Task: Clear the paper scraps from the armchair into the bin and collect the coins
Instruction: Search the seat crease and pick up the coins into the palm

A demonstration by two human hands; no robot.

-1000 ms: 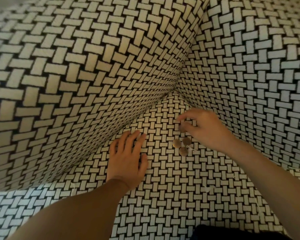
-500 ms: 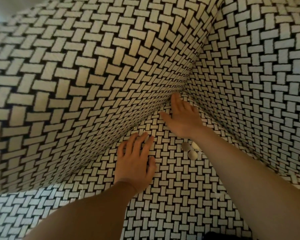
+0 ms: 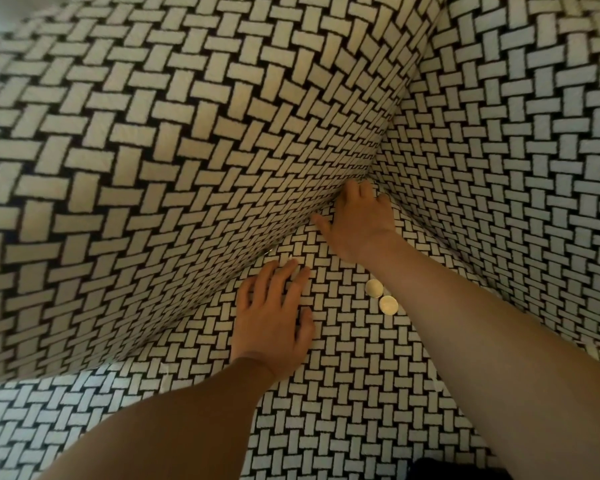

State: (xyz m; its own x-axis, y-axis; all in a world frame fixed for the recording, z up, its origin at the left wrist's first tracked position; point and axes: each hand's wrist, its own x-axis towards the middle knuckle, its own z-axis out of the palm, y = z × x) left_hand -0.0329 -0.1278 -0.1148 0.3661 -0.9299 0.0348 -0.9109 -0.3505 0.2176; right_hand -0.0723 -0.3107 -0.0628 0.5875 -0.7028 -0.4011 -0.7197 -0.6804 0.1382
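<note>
Two round pale coins (image 3: 374, 288) (image 3: 388, 305) lie side by side on the armchair seat (image 3: 343, 393), just left of my right forearm. My right hand (image 3: 359, 225) reaches into the back corner where seat, backrest and armrest meet; its fingers are straight, the tips hidden in the crease, and the thumb is spread left. My left hand (image 3: 274, 320) rests flat on the seat with its fingers spread, a hand's width left of the coins. A small shiny glint (image 3: 267, 252) sits in the seam above my left fingertips.
The black-and-white woven backrest (image 3: 153, 150) rises at left and the armrest (image 3: 516, 150) at right, closing in the seat. A tiny pale fleck (image 3: 438, 386) lies on the seat near my right forearm. Something dark (image 3: 458, 469) shows at the bottom edge.
My right hand left the coins and moved up into the back corner, fingers now pushed into the crease. Three coins showed before; two show now. My left hand stayed flat.
</note>
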